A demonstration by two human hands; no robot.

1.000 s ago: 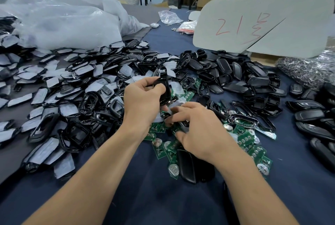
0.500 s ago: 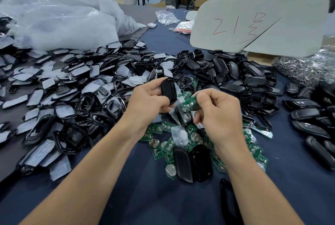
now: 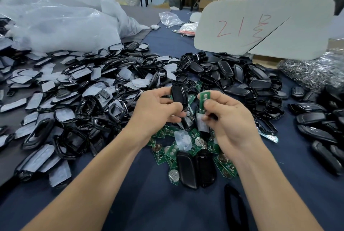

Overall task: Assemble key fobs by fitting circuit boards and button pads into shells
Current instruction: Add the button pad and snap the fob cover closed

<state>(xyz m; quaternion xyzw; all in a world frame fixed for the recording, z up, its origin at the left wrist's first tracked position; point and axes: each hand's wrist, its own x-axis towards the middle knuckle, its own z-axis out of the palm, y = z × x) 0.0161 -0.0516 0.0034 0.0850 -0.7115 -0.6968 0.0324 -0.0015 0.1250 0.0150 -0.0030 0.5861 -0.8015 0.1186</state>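
My left hand [image 3: 158,111] grips a black shell [image 3: 179,95]; can't tell what's inside. My right hand [image 3: 232,119] pinches a green circuit board [image 3: 204,98] just beside it, above loose boards [image 3: 173,151] on the tabletop [image 3: 149,203].

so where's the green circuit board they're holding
Head view, centre: the green circuit board is pinched in the right hand, just right of the black shell held in the left hand.

blue-cloth table [image 3: 149,204] | black shells [image 3: 240,82] | green circuit boards [image 3: 158,157] | plastic bags [image 3: 55,26]
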